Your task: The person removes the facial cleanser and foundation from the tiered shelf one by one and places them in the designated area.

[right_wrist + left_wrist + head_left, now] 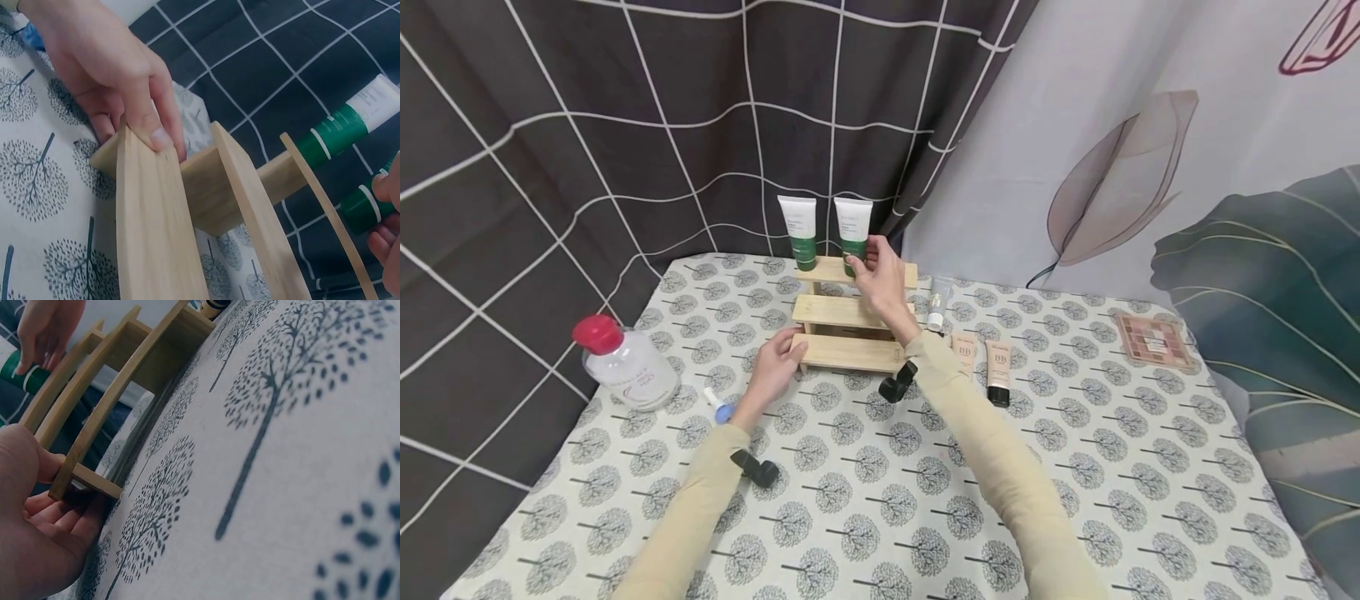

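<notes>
A three-step wooden stand (850, 350) sits on the patterned tablecloth. My left hand (775, 367) grips the left end of its lowest step; in the right wrist view, the thumb of the left hand (119, 69) lies over the board's edge. Two white and green tubes stand cap-down on the top step. My right hand (882, 282) pinches the right tube (853, 218) low on its green part, with the thumb in front. Beside it, the left tube (798, 225) stands untouched. In the left wrist view, the stand (106, 400) partly hides the farther tube.
Left of the stand are a clear bottle (636, 371) with a red top and a small blue and white item (721, 408). To the right lie a grey tube (937, 302), two beige BB tubes (998, 367) and a makeup palette (1153, 340). Curtains hang behind.
</notes>
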Demonstrator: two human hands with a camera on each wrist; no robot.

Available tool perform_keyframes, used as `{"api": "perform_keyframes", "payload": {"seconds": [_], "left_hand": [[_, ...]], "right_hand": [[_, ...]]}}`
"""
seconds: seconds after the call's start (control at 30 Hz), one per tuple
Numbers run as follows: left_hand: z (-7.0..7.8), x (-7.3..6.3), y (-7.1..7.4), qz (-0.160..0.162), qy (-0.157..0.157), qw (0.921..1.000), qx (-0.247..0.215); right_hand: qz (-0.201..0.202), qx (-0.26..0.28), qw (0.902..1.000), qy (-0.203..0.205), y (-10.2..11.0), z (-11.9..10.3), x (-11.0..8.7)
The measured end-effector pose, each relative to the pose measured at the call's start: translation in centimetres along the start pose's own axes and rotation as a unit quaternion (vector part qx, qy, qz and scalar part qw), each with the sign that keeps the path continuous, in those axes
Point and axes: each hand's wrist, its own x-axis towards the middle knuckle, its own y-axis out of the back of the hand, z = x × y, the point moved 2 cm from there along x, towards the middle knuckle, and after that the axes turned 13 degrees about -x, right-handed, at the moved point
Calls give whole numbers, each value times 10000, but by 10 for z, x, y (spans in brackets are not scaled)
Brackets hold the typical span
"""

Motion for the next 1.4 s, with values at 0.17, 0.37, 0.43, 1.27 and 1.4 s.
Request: {"api": "perform_keyframes", "payload": {"seconds": [0.17, 0.37, 0.43, 1.27, 1.4], "left_hand": [[-1, 0, 0, 2, 43, 10000, -13], [1, 0, -1, 9, 16, 10000, 35], [1, -1, -1, 16, 25, 10000, 22], [1, 0, 0, 47, -65, 9999, 74], [2, -1, -1, 32, -29, 9999, 100]], "right_hand": [[7, 93, 10000, -10, 11, 6, 0], [88, 59, 9997, -216, 30, 16, 2], [97, 35, 9995, -301, 36, 20, 3], [269, -518, 9922, -1103, 111, 84, -1], [184, -557, 9884, -1402, 116, 99, -4]]}}
